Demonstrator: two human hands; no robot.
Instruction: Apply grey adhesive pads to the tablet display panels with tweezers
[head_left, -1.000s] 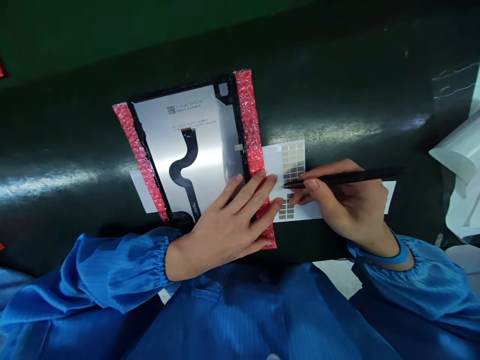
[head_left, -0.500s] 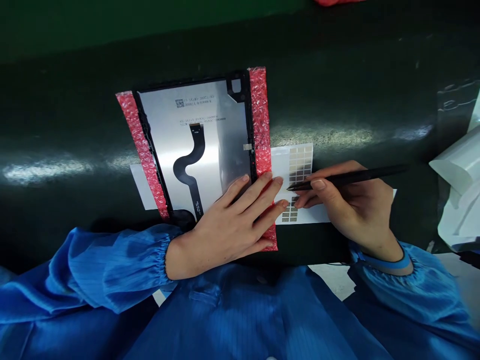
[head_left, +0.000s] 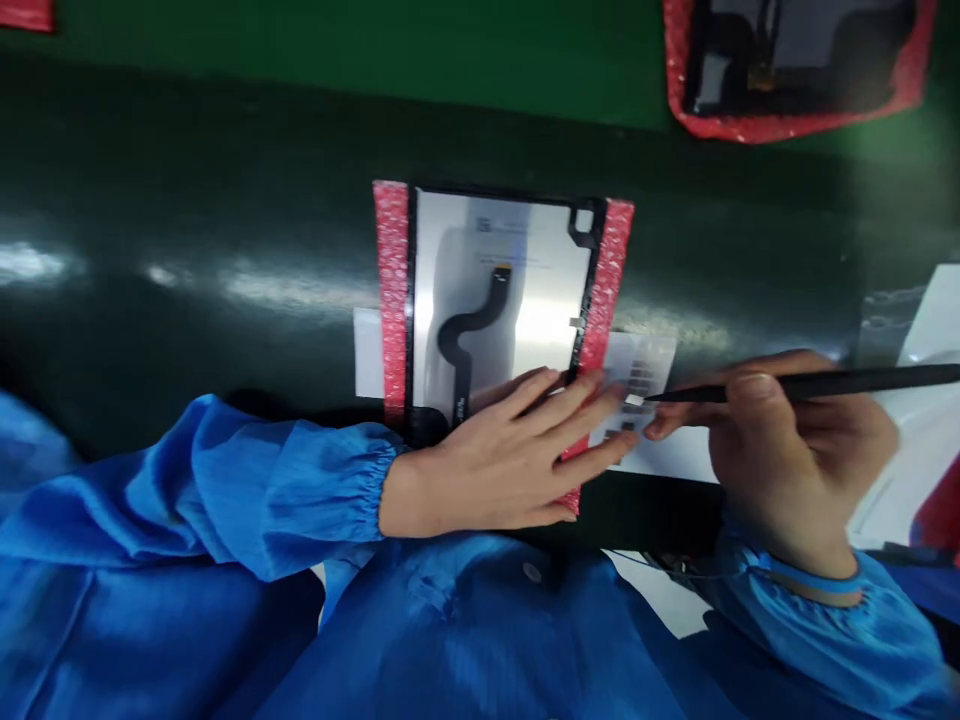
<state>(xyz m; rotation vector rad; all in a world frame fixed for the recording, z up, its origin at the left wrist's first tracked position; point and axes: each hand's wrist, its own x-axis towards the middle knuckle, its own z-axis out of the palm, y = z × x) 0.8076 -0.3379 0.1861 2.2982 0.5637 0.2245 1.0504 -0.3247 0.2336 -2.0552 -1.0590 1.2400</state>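
Observation:
A tablet screen panel (head_left: 547,275) lies silver back up, framed in black, with a curved black flex cable (head_left: 459,330) on it. Red bubble wrap (head_left: 395,270) shows along both its sides. My left hand (head_left: 495,465) rests flat over the panel's lower right corner, fingers spread onto the wrap and the edge of a sticker sheet (head_left: 664,350). Pinched in my right hand (head_left: 802,460) are slim black tweezers (head_left: 847,383), pointing left. A small pale sticker (head_left: 634,400) is at their tip, above the sheet; whether it touches the sheet I cannot tell.
Another panel (head_left: 814,65) in red bubble wrap lies at the upper right. White sheeting (head_left: 930,340) lies at the right edge. A scrap of red wrap (head_left: 26,14) shows at the top left. White paper (head_left: 367,355) sticks out left of the panel.
The camera view has shifted, bringing the second wrapped panel into sight. My right hand has drawn slightly away from my left, and a small pale sticker now shows at the tweezers' tip.

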